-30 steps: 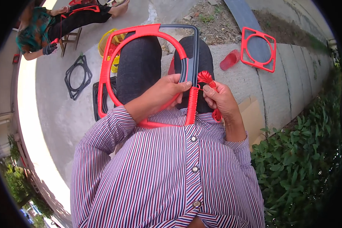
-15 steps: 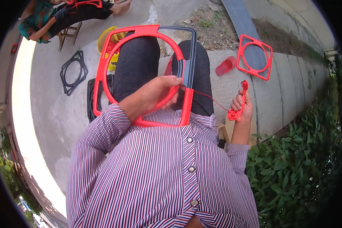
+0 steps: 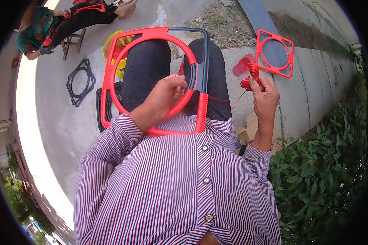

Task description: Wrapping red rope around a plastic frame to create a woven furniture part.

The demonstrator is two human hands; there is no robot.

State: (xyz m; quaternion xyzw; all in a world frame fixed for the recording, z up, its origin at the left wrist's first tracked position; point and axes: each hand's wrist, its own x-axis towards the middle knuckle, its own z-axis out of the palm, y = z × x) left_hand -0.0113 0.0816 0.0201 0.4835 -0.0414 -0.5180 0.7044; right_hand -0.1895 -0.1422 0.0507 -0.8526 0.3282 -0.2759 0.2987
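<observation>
A red and black frame (image 3: pixel 122 61) with a round opening lies across my lap. Red cord is wound tightly around its right bar (image 3: pixel 202 112). My left hand (image 3: pixel 167 92) grips the frame's inner ring close to that wrapped part. My right hand (image 3: pixel 265 96) is raised out to the right and holds a small bundle of red cord (image 3: pixel 249 77). A thin strand of cord (image 3: pixel 227 102) runs from the bundle back to the wrapped bar.
A finished red frame (image 3: pixel 275 53) and a red sandal (image 3: pixel 241 65) lie on the concrete to the right. A black frame (image 3: pixel 81 81) and a yellow basin (image 3: pixel 110 51) sit at left. Another person (image 3: pixel 49 24) sits beyond on a stool. Green shrubs (image 3: pixel 323 171) border the right.
My right hand has pulled away from the frame, out to the right and upward, drawing the cord taut. The left hand has stayed on the frame.
</observation>
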